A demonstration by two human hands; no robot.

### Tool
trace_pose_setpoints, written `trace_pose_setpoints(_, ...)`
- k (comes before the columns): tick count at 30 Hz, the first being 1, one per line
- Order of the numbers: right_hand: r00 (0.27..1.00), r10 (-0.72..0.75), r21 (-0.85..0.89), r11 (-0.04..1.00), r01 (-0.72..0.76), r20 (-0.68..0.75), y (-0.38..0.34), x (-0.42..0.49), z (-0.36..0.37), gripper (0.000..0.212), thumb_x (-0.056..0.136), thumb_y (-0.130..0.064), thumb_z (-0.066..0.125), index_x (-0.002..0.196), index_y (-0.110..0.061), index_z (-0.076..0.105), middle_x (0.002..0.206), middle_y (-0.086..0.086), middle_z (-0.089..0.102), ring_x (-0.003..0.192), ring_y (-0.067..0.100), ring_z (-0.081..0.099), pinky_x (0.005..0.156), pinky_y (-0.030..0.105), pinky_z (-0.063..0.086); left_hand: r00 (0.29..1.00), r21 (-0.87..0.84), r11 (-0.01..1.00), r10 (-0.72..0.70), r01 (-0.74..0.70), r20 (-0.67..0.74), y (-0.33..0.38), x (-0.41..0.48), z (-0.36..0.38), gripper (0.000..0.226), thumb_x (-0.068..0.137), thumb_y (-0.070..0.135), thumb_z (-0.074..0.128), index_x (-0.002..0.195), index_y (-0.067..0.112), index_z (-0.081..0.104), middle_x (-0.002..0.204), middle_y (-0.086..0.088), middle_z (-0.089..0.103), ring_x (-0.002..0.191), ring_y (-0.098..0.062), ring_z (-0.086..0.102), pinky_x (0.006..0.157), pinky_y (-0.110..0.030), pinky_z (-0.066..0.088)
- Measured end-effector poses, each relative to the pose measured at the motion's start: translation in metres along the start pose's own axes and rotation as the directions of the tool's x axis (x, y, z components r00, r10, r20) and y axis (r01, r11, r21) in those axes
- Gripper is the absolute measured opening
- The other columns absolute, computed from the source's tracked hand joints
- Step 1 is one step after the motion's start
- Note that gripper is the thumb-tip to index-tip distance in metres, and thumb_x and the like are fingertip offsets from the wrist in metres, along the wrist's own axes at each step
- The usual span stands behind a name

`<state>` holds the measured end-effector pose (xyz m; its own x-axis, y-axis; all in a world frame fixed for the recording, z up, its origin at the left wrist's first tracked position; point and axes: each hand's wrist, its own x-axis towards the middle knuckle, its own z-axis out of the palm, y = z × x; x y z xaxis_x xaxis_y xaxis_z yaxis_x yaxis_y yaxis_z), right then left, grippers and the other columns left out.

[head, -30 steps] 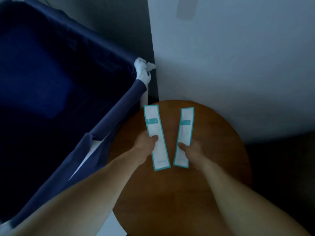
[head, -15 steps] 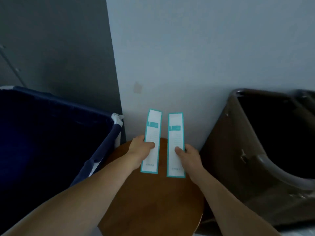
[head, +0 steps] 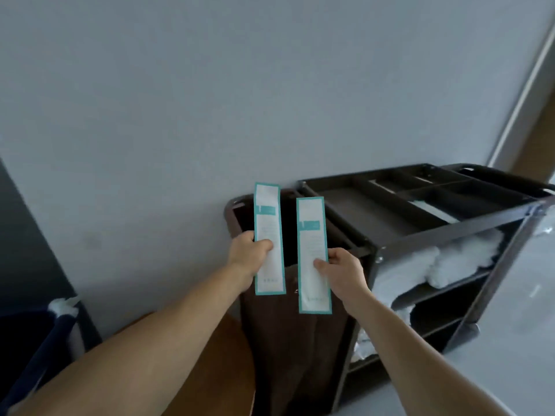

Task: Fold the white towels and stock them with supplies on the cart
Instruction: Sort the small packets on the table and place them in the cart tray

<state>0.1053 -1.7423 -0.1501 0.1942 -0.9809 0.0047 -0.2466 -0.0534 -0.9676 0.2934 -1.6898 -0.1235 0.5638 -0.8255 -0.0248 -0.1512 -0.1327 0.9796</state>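
My left hand [head: 247, 256] pinches a long white packet with a teal border [head: 268, 223], held upright. My right hand [head: 342, 273] pinches a second, matching packet [head: 312, 235] just to the right of the first. Both packets hang in front of the brown bag [head: 294, 334] at the left end of the dark housekeeping cart [head: 450, 226]. Folded white towels [head: 444, 259] lie on the cart's upper shelf under its divided top tray. More white items show on the lower shelves.
A round wooden table [head: 219, 370] lies below my left arm. At the bottom left stands a navy fabric hamper [head: 51, 343] with a white corner fitting. A grey wall runs behind everything, and a door frame [head: 522, 85] rises at the right.
My view has swung up and to the right, from the round table to the cart. Both hands have carried the packets along, off the table and in front of the brown bag.
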Motion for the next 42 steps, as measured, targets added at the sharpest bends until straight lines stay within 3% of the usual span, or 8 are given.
trace_pose_setpoints(5,0.99,0.04,-0.072,0.996,-0.05,-0.135,0.03,0.012,-0.17,0.014,0.085,-0.019,0.07,0.076,-0.028,0.065,0.07,-0.011,0.071,0.063,0.005,0.068,0.048,0.021,0.048,0.986,-0.019,0.997,0.079,-0.077,0.145,0.045,-0.029,0.161,0.007,0.093,0.012,0.062,0.1,0.014,0.063,0.103,-0.006,0.069,0.091,-0.025,0.067,0.079,-0.041,0.058)
trace_pose_setpoints(10,0.958,0.059,-0.095,0.991,-0.088,-0.279,0.056,0.022,-0.322,0.009,0.085,-0.018,0.073,0.081,-0.024,0.067,0.077,-0.01,0.069,0.073,0.012,0.067,0.062,0.025,0.05,0.97,-0.045,0.996,0.091,-0.083,0.227,0.086,-0.059,0.31,0.007,0.09,0.007,0.061,0.096,0.004,0.065,0.093,-0.011,0.067,0.077,-0.025,0.064,0.065,-0.032,0.053)
trace_pose_setpoints(15,0.94,0.085,-0.099,0.987,-0.124,-0.33,0.077,0.039,-0.41,0.008,0.085,-0.018,0.074,0.083,-0.023,0.068,0.082,-0.007,0.072,0.076,0.014,0.07,0.072,0.03,0.056,0.947,-0.099,0.993,0.094,-0.066,0.309,0.114,-0.065,0.407,0.007,0.09,0.007,0.062,0.088,0.012,0.065,0.087,-0.005,0.069,0.075,-0.022,0.065,0.062,-0.029,0.051)
trace_pose_setpoints(27,0.928,0.06,-0.128,0.985,-0.115,-0.368,0.092,0.167,-0.517,0.007,0.088,-0.018,0.072,0.087,-0.022,0.067,0.088,-0.003,0.074,0.08,0.016,0.073,0.079,0.039,0.061,0.924,-0.2,0.978,0.125,-0.054,0.362,0.165,0.024,0.574,0.013,0.088,0.002,0.061,0.082,0.014,0.063,0.084,-0.007,0.067,0.07,-0.021,0.063,0.055,-0.026,0.047)
trace_pose_setpoints(32,0.934,0.031,-0.197,0.974,-0.108,-0.357,0.08,0.261,-0.552,0.007,0.087,-0.014,0.074,0.085,-0.017,0.068,0.096,0.004,0.074,0.088,0.023,0.072,0.085,0.043,0.059,0.922,-0.261,0.965,0.09,0.012,0.376,0.187,0.088,0.627,0.015,0.089,-0.001,0.058,0.099,0.006,0.067,0.098,-0.014,0.07,0.086,-0.032,0.066,0.075,-0.037,0.056)
trace_pose_setpoints(36,0.941,0.013,-0.14,0.988,-0.064,-0.338,0.076,0.331,-0.559,0.012,0.085,-0.012,0.076,0.081,-0.019,0.067,0.09,0.003,0.073,0.078,0.018,0.069,0.069,0.032,0.054,0.943,-0.261,0.965,0.105,-0.02,0.315,0.196,0.144,0.645,0.022,0.089,-0.002,0.057,0.108,-0.001,0.067,0.105,-0.017,0.069,0.092,-0.033,0.066,0.082,-0.039,0.056)
trace_pose_setpoints(40,0.962,0.033,-0.161,0.984,-0.079,-0.27,0.082,0.391,-0.566,0.011,0.086,-0.012,0.076,0.082,-0.015,0.066,0.089,0.004,0.072,0.08,0.021,0.07,0.073,0.039,0.059,0.97,-0.208,0.978,0.056,-0.006,0.238,0.19,0.179,0.653,0.017,0.091,0.001,0.058,0.105,0.004,0.066,0.102,-0.011,0.067,0.087,-0.029,0.065,0.073,-0.03,0.051)
trace_pose_setpoints(42,0.972,0.015,-0.159,0.986,-0.053,-0.235,0.084,0.423,-0.57,0.009,0.088,-0.014,0.075,0.086,-0.017,0.067,0.091,0.002,0.071,0.08,0.017,0.069,0.064,0.032,0.056,0.98,-0.193,0.981,0.047,-0.01,0.191,0.186,0.192,0.659,0.011,0.091,0.003,0.058,0.099,0.007,0.064,0.098,-0.01,0.066,0.08,-0.024,0.063,0.062,-0.026,0.048)
